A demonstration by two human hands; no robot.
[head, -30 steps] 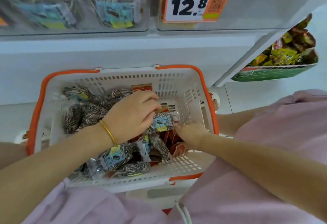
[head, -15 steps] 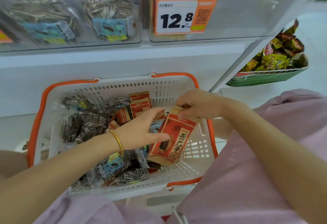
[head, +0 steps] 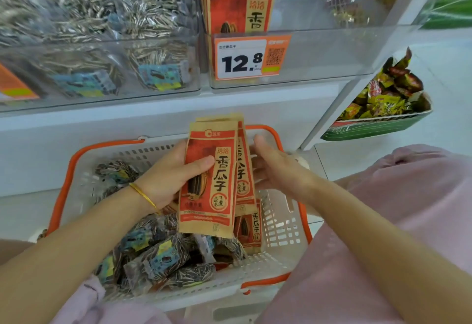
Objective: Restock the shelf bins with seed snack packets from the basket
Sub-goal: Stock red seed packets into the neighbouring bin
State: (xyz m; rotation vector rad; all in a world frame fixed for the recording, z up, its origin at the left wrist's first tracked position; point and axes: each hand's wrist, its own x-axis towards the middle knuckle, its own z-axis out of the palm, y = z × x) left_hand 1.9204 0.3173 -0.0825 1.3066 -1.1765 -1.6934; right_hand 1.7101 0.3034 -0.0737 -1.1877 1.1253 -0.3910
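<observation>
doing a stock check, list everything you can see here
held packets: at least two, red and tan, above the basket
basket: one, white, orange rim, below the shelf
loose packet: one, red, basket right side
striped packets: many, clear with blue labels, in basket
left bin: one, clear, on shelf, holds striped seed packs
right bin: one, clear, on shelf, red packets upright inside
price tag: one, orange and white, right bin front
tray: one, green, far right, wrapped snacks
bracelet: one, gold, left wrist
left hand: grips held packets
right hand: open, beside them
</observation>
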